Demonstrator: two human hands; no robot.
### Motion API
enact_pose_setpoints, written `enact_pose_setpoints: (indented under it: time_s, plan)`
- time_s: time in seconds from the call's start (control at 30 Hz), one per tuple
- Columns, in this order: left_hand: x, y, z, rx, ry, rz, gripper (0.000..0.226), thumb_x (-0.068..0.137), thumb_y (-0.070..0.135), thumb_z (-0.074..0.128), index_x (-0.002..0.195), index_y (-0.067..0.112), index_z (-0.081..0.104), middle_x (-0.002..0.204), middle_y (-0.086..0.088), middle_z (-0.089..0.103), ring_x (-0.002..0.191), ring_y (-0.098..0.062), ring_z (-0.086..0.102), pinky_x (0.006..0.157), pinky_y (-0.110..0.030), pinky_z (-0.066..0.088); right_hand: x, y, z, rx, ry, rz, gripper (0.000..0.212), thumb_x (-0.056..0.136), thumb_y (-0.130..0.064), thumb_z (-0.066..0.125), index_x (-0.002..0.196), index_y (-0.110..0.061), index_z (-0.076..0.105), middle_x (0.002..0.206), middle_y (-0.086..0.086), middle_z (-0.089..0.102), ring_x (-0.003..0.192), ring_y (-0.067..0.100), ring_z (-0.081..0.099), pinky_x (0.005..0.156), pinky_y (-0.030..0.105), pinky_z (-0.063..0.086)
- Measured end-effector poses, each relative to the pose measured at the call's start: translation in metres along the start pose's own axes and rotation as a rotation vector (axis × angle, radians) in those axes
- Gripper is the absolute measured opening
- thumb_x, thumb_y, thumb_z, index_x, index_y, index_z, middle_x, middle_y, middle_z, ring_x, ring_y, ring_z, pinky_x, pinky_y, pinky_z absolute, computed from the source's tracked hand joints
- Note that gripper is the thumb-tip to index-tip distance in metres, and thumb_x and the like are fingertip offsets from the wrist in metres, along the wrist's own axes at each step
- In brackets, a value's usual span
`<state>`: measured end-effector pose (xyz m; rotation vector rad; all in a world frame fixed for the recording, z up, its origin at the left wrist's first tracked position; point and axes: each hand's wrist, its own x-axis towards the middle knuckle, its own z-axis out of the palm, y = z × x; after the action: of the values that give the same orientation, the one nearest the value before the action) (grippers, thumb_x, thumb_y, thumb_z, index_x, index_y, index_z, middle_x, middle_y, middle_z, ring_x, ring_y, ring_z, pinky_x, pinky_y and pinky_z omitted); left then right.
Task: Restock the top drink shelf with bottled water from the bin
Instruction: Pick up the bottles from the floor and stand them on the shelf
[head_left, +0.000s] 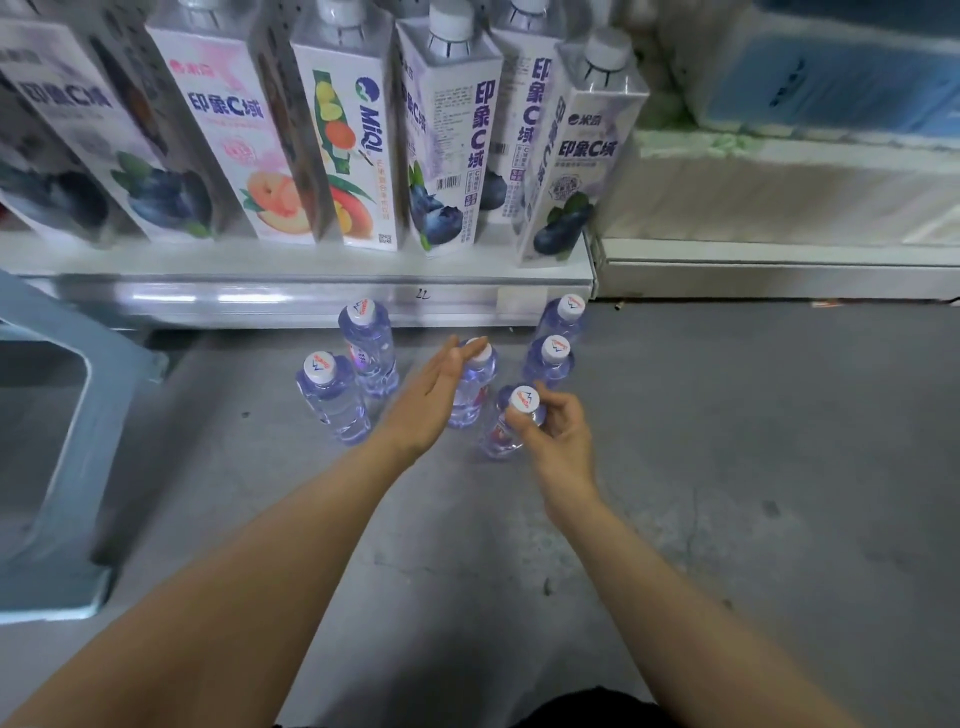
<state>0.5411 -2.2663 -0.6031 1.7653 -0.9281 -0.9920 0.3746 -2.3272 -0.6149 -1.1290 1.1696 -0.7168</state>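
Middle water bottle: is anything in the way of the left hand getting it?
Nothing visible. The left hand is open, fingertips right at the cap of the middle water bottle. The right hand grips a nearer bottle beside it.

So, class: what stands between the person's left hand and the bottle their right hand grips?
One upright water bottle, in the head view: the left hand at one side, the gripped bottle in the right hand at the other.

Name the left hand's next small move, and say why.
Probably curl the left hand round the middle water bottle: its straight fingers reach that cap, while the right hand grips the nearest water bottle.
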Motion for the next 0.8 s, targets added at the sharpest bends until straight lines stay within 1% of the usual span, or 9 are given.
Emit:
enact_pose_setpoints:
  time_s: [0.07, 0.13, 0.23, 0.33, 0.47, 0.53, 0.6, 0.7, 0.8]
  plan:
    - [0.001, -0.001, -0.003, 0.008, -0.023, 0.004, 0.044, 0.098, 0.07, 0.013, 0.132, 0.067, 0.042, 0.161, 0.022, 0.019, 0.136, 0.007, 0.017, 0.112, -0.027, 0.013, 0.005, -0.003, -0.004, -0.007, 0.003, -0.015, 0.025, 0.085, -0.009, 0.081, 0.1, -0.017, 0.062, 0.107, -0.003, 0.069, 0.091, -0.001, 0.067, 0.078, 0.015, 0.051]
    - [0.001, -0.001, -0.004, 0.005, -0.037, -0.004, 0.042, 0.101, 0.064, 0.014, 0.133, 0.066, 0.042, 0.162, 0.021, 0.018, 0.135, 0.007, 0.016, 0.111, -0.025, 0.012, 0.009, -0.008, -0.008, -0.036, 0.024, -0.013, 0.023, 0.086, -0.014, 0.08, 0.099, -0.021, 0.062, 0.104, -0.001, 0.067, 0.095, 0.006, 0.064, 0.08, 0.016, 0.051]
    - [-0.001, -0.001, -0.001, 0.006, -0.035, -0.007, 0.051, 0.098, 0.068, 0.013, 0.141, 0.058, 0.04, 0.162, 0.023, 0.015, 0.138, 0.006, 0.015, 0.111, -0.025, 0.012, 0.008, -0.009, -0.011, -0.07, -0.021, 0.035, 0.019, 0.09, -0.022, 0.077, 0.108, -0.021, 0.071, 0.112, 0.004, 0.073, 0.109, 0.021, 0.067, 0.096, 0.034, 0.055]
    - [-0.001, -0.002, 0.002, -0.009, -0.014, 0.013, 0.059, 0.09, 0.08, 0.011, 0.139, 0.062, 0.039, 0.161, 0.026, 0.015, 0.136, 0.009, 0.015, 0.11, -0.025, 0.012, 0.002, -0.01, -0.01, -0.071, -0.117, 0.111, 0.033, 0.091, -0.036, 0.074, 0.116, -0.014, 0.076, 0.11, 0.006, 0.077, 0.108, 0.027, 0.072, 0.098, 0.048, 0.057]
    - [0.001, -0.005, 0.004, -0.003, -0.004, 0.028, 0.053, 0.089, 0.082, 0.012, 0.136, 0.069, 0.035, 0.147, 0.044, 0.013, 0.135, 0.012, 0.015, 0.107, -0.027, 0.015, 0.003, -0.015, -0.006, -0.036, -0.176, 0.152, 0.047, 0.083, -0.051, 0.072, 0.115, -0.018, 0.076, 0.107, 0.003, 0.079, 0.1, 0.024, 0.076, 0.085, 0.042, 0.062]
    - [0.001, -0.006, 0.004, 0.015, 0.001, 0.028, 0.05, 0.091, 0.081, 0.012, 0.134, 0.071, 0.033, 0.139, 0.056, 0.01, 0.129, 0.025, 0.013, 0.105, -0.024, 0.016, 0.004, -0.016, -0.005, -0.032, -0.188, 0.154, 0.044, 0.08, -0.053, 0.071, 0.109, -0.021, 0.078, 0.104, 0.003, 0.079, 0.095, 0.023, 0.077, 0.076, 0.036, 0.062]
    - [0.001, -0.006, 0.004, 0.031, 0.015, 0.032, 0.049, 0.091, 0.081, 0.011, 0.134, 0.072, 0.033, 0.13, 0.064, 0.01, 0.117, 0.041, 0.009, 0.101, -0.018, 0.015, 0.006, -0.016, -0.004, -0.025, -0.188, 0.164, 0.04, 0.081, -0.052, 0.071, 0.106, -0.022, 0.079, 0.101, 0.003, 0.08, 0.092, 0.023, 0.077, 0.073, 0.035, 0.062]
    - [0.002, -0.008, 0.006, 0.026, 0.02, 0.035, 0.05, 0.092, 0.079, 0.012, 0.136, 0.069, 0.033, 0.131, 0.065, 0.01, 0.114, 0.044, 0.008, 0.094, -0.011, 0.014, 0.009, -0.013, -0.003, -0.024, -0.175, 0.198, 0.026, 0.09, -0.043, 0.071, 0.104, -0.023, 0.08, 0.101, 0.002, 0.08, 0.092, 0.021, 0.077, 0.074, 0.037, 0.063]
    - [0.004, -0.009, 0.007, 0.018, 0.026, 0.034, 0.048, 0.094, 0.077, 0.013, 0.137, 0.068, 0.033, 0.134, 0.062, 0.011, 0.117, 0.042, 0.009, 0.096, -0.012, 0.016, 0.01, -0.012, -0.003, -0.034, -0.16, 0.238, 0.027, 0.092, -0.041, 0.07, 0.104, -0.02, 0.08, 0.099, 0.003, 0.08, 0.09, 0.022, 0.077, 0.076, 0.04, 0.063]
